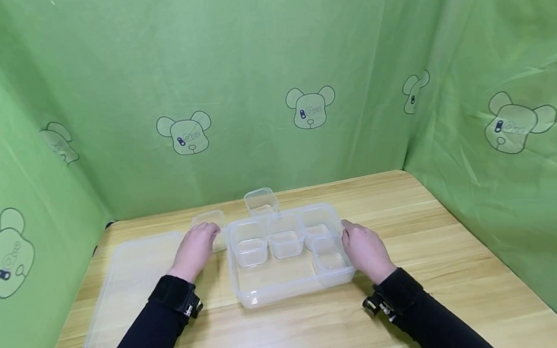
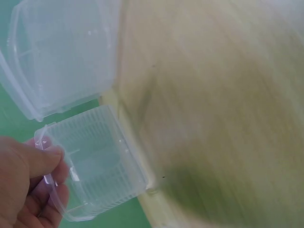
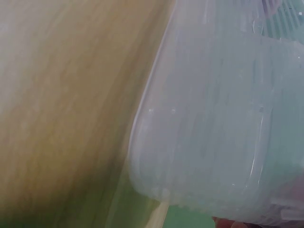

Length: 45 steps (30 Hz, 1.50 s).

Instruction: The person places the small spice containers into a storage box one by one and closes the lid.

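My left hand (image 1: pixel 196 252) pinches the rim of a small clear plastic box (image 2: pixel 99 161), left of a large clear plastic container (image 1: pixel 281 291). In the left wrist view the thumb lies on one side of that rim and the fingers on the other. My right hand (image 1: pixel 366 246) holds the large container by its right wall; in the right wrist view the wall (image 3: pixel 204 118) hides most of the fingers. Inside the container stand several small clear boxes (image 1: pixel 286 244), three along the back and one at the front right.
Another small clear box (image 1: pixel 261 202) stands behind the large container. A flat translucent lid (image 1: pixel 130 292) lies at the left of the wooden table (image 1: pixel 439 248). Green cloth (image 1: pixel 248 49) with bear-head prints walls the back and both sides.
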Available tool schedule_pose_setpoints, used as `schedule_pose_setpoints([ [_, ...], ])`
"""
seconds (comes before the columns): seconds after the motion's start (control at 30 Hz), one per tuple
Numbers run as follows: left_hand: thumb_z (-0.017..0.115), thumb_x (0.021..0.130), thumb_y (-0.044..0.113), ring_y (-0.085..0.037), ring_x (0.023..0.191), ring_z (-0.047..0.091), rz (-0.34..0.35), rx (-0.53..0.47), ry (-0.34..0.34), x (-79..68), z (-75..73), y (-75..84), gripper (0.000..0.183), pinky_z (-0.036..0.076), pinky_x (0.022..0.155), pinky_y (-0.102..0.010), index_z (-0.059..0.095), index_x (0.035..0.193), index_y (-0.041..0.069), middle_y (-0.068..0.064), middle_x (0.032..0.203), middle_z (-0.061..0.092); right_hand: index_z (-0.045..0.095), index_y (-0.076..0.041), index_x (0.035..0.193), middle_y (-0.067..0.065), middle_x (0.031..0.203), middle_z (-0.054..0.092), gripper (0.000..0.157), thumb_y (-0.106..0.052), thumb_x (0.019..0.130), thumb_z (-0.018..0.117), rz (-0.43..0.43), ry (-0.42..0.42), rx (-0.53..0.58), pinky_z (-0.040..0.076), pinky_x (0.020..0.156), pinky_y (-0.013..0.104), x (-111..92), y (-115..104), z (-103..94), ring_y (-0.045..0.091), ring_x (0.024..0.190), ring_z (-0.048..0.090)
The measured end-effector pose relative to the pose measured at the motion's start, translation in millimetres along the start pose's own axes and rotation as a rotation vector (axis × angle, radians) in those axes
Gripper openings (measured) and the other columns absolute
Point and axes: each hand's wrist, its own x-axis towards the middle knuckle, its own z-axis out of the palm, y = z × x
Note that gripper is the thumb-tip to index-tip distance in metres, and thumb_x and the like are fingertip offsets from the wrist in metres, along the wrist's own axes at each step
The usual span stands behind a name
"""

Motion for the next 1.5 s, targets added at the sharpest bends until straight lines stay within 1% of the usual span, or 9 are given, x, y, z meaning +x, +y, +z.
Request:
schedule_pose_setpoints([
  [0.13, 0.061, 0.095, -0.001, -0.035, 0.097, 0.066, 0.017, -0.006, 0.018, -1.6, -4.3, 1.1, 0.013, 0.052, 0.092, -0.047, 0.068, 0.106, -0.003, -0.017, 0.101, 0.07, 0.058, 0.012, 0.129, 0.03, 0.118, 0.065, 0.036, -0.008, 0.101, 0.046, 0.01, -0.008, -0.003, 0.056, 0.077, 0.054, 1, 1, 0.6, 0.044, 0.096, 0.068],
  [0.27, 0.061, 0.095, -0.001, -0.034, 0.097, 0.066, 0.032, 0.001, 0.031, -2.7, -7.9, 0.6, 0.013, 0.052, 0.092, -0.046, 0.068, 0.106, -0.001, -0.016, 0.101, 0.07, 0.058, 0.011, 0.13, 0.03, 0.119, 0.065, 0.037, -0.008, 0.101, 0.046, 0.021, -0.017, -0.003, 0.056, 0.074, 0.052, 1, 1, 0.5, 0.042, 0.093, 0.068],
  [0.4, 0.062, 0.095, -0.001, -0.033, 0.1, 0.066, 0.031, -0.002, 0.036, -4.3, -13.8, 1.7, 0.014, 0.052, 0.093, -0.046, 0.068, 0.108, -0.001, -0.016, 0.104, 0.07, 0.058, 0.011, 0.13, 0.03, 0.12, 0.065, 0.037, -0.009, 0.102, 0.046, 0.017, -0.019, -0.001, 0.056, 0.073, 0.052, 1, 1, 0.7, 0.042, 0.093, 0.068],
  [0.5, 0.063, 0.094, -0.002, -0.033, 0.1, 0.066, 0.041, -0.003, 0.05, -5.8, -22.4, 7.4, 0.015, 0.052, 0.093, -0.046, 0.068, 0.107, -0.002, -0.016, 0.104, 0.07, 0.058, 0.011, 0.13, 0.03, 0.12, 0.065, 0.037, -0.009, 0.102, 0.045, 0.014, -0.017, 0.0, 0.056, 0.075, 0.053, 1, 1, 1.6, 0.043, 0.095, 0.068],
  [0.67, 0.063, 0.093, -0.003, -0.033, 0.099, 0.066, 0.081, 0.013, 0.089, -8.3, -36.5, 16.9, 0.013, 0.052, 0.092, -0.047, 0.068, 0.106, -0.002, -0.016, 0.103, 0.07, 0.058, 0.011, 0.13, 0.03, 0.119, 0.065, 0.037, -0.009, 0.102, 0.045, 0.013, -0.016, -0.004, 0.056, 0.077, 0.054, 1, 3, 2.7, 0.043, 0.097, 0.067],
  [0.93, 0.062, 0.094, -0.003, -0.033, 0.096, 0.066, 0.12, 0.066, 0.129, -9.8, -50.4, 27.5, 0.013, 0.053, 0.089, -0.046, 0.068, 0.104, -0.001, -0.014, 0.1, 0.07, 0.057, 0.011, 0.131, 0.03, 0.119, 0.065, 0.037, -0.008, 0.102, 0.045, 0.021, -0.026, -0.004, 0.056, 0.078, 0.054, 1, 4, 2.9, 0.043, 0.097, 0.067],
  [1.17, 0.062, 0.094, -0.003, -0.033, 0.099, 0.066, 0.146, 0.066, 0.167, -9.9, -61.8, 44.3, 0.014, 0.053, 0.091, -0.045, 0.068, 0.106, 0.0, -0.014, 0.102, 0.07, 0.057, 0.01, 0.131, 0.029, 0.119, 0.065, 0.038, -0.01, 0.102, 0.045, 0.025, -0.027, -0.005, 0.055, 0.079, 0.055, 1, 3, 2.3, 0.043, 0.099, 0.067],
  [1.33, 0.063, 0.093, -0.005, -0.032, 0.096, 0.066, 0.217, 0.059, 0.194, -10.4, -68.1, 62.6, 0.015, 0.053, 0.09, -0.045, 0.069, 0.106, -0.001, -0.014, 0.1, 0.071, 0.057, 0.011, 0.131, 0.029, 0.119, 0.065, 0.037, -0.009, 0.102, 0.045, 0.024, -0.028, -0.003, 0.055, 0.079, 0.054, 1, 3, 1.8, 0.043, 0.099, 0.067],
  [1.5, 0.065, 0.09, -0.006, -0.03, 0.094, 0.066, 0.297, 0.059, 0.223, -11.0, -69.6, 78.6, 0.016, 0.053, 0.089, -0.043, 0.068, 0.105, -0.001, -0.012, 0.098, 0.071, 0.057, 0.011, 0.131, 0.029, 0.12, 0.065, 0.037, -0.009, 0.102, 0.045, 0.023, -0.025, -0.002, 0.055, 0.079, 0.054, 2, 2, 1.3, 0.043, 0.099, 0.067],
])
